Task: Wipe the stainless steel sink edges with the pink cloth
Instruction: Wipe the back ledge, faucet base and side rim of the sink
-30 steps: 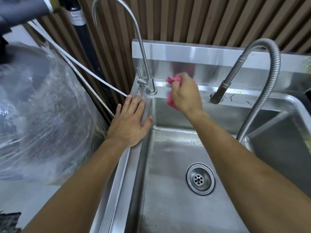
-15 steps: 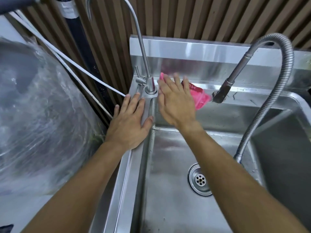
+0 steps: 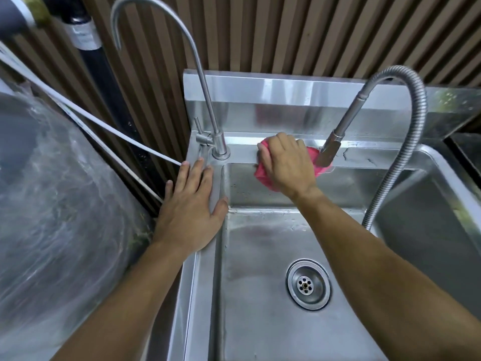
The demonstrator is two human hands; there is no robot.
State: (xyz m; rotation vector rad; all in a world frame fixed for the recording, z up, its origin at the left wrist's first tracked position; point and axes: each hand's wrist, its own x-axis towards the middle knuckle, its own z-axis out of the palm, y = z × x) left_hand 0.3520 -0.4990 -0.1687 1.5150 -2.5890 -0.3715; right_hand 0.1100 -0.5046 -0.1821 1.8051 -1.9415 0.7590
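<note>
Head view: the right hand lies over the pink cloth with its fingers bent down on the fabric, pressing it onto the far ledge of the sink. Part of the cloth hangs over the lip against the far inner wall of the basin. It sits between the slim gooseneck tap on the left and the spray head of the flexible hose tap on the right, which hangs just above and touching or almost touching the cloth's right edge.

The left hand is flat and relaxed, holding nothing, its palm braced on the sink's left rim just near of the gooseneck base.

To do this stroke well, the person should probably keep even downward pressure and draw the cloth along the ledge in 1 direction, overlapping passes. The fold over the lip helps clean top and inner edge together. The spray head crowds the path to the right, so it may need nudging aside. The tight corner round the gooseneck base likely needs a fingertip pushed into the cloth. The drain lies well clear, near in the basin.
</note>
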